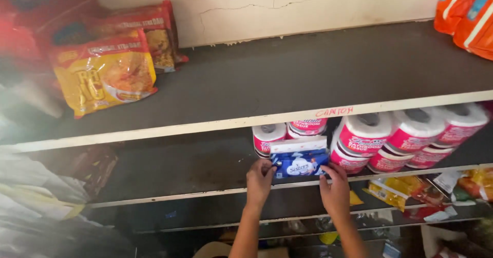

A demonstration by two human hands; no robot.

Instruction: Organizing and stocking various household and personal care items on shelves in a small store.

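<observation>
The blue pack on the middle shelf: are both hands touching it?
Touching. The head view shows the left hand with fingers on the blue pack's left edge and the right hand with fingers on its lower right corner, no gap at either side.

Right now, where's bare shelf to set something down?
Top shelf: bare between the yellow bags and orange packs. Middle shelf: bare left of the blue pack both hands hold. Crowded right, with paper rolls.
</observation>
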